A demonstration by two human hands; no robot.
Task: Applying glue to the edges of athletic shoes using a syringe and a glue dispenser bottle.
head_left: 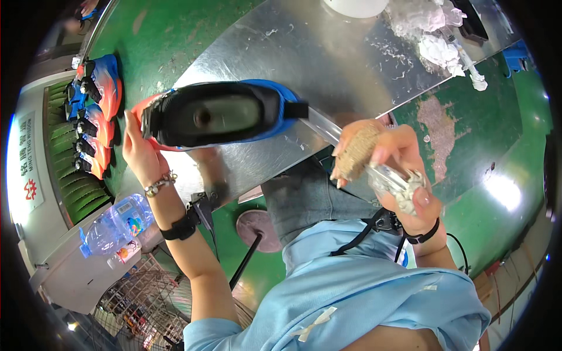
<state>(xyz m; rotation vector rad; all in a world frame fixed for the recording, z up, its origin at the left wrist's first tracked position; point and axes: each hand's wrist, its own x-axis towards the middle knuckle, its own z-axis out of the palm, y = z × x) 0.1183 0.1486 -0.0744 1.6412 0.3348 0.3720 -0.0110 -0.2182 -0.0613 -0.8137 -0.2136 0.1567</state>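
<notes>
A sneaker with an orange toe, a blue heel and a black collar is held over the metal table, its opening toward me. My left hand is closed around the toe end at the left. To the right of the heel, my right hand is closed on a rough tan block. A clear plastic piece with crumpled white material is also in that hand, under the fingers. Between the heel and the right fingers runs a clear strip or tube; whether it touches the shoe I cannot tell.
Several orange and blue sneakers stand in a row at the left. A plastic bottle lies below them. Crumpled clear and white wrapping and a syringe-like tube sit on the metal table. A wire cage is at lower left.
</notes>
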